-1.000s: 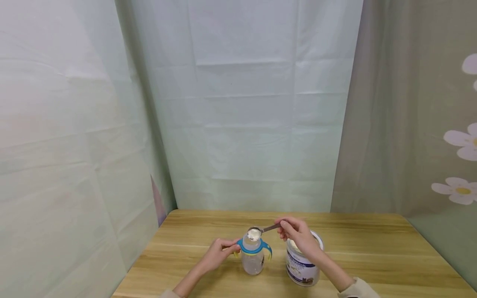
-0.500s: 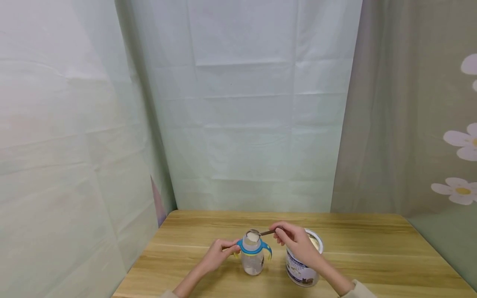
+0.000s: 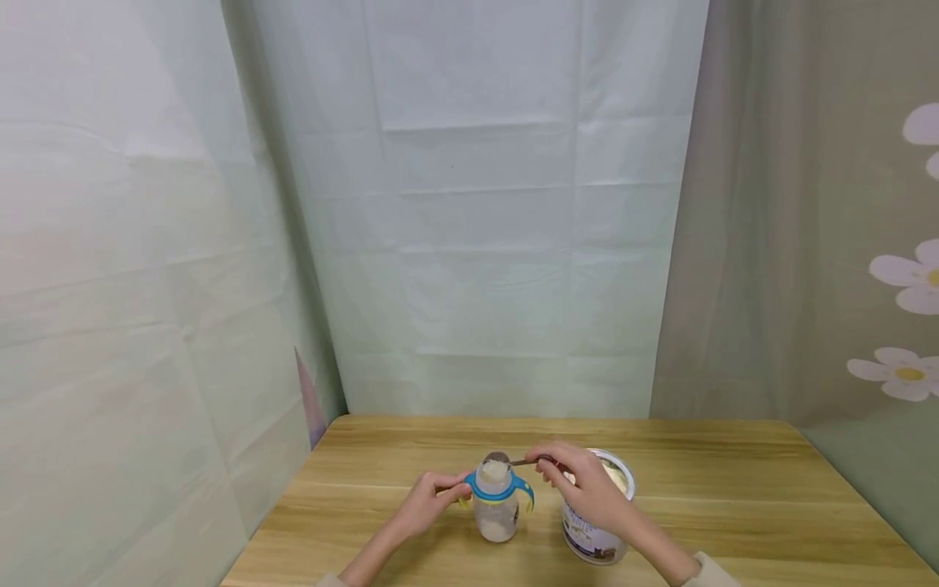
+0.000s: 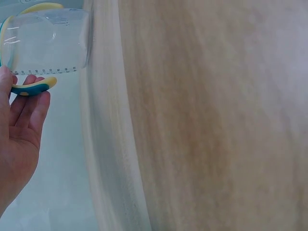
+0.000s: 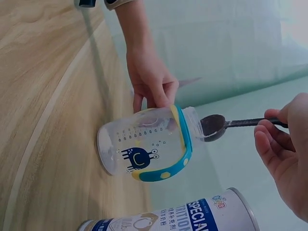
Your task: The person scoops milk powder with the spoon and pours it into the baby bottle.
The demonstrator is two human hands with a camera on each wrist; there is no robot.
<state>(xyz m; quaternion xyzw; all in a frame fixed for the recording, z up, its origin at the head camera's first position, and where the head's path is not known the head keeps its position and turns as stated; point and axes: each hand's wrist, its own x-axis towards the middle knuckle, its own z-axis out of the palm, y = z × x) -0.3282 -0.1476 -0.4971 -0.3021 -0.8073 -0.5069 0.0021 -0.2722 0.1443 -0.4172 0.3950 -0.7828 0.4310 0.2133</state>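
A clear baby bottle (image 3: 495,515) with a blue and yellow two-handled ring stands upright on the wooden table, its mouth uncapped. My left hand (image 3: 429,503) pinches the bottle's left handle (image 4: 34,88) between thumb and fingers. Between the thumb and fingers of my right hand (image 3: 592,493) is the handle of a dark metal spoon (image 5: 214,126). The spoon's bowl is tipped over at the bottle mouth, and pale powder shows in the neck and at the bottom. A white milk powder tin (image 3: 592,538), open at the top with powder inside, stands just right of the bottle, partly behind my right hand.
The wooden table (image 3: 734,505) reaches back to a pale hanging cloth (image 3: 499,244). More cloth (image 3: 147,326) hangs along the left, and a flower-printed one (image 3: 778,244) along the right.
My right hand has moved slightly left and turned the spoon over, so its powder has dropped into the bottle. More powder shows at the bottom. My left hand has stayed on the handle.
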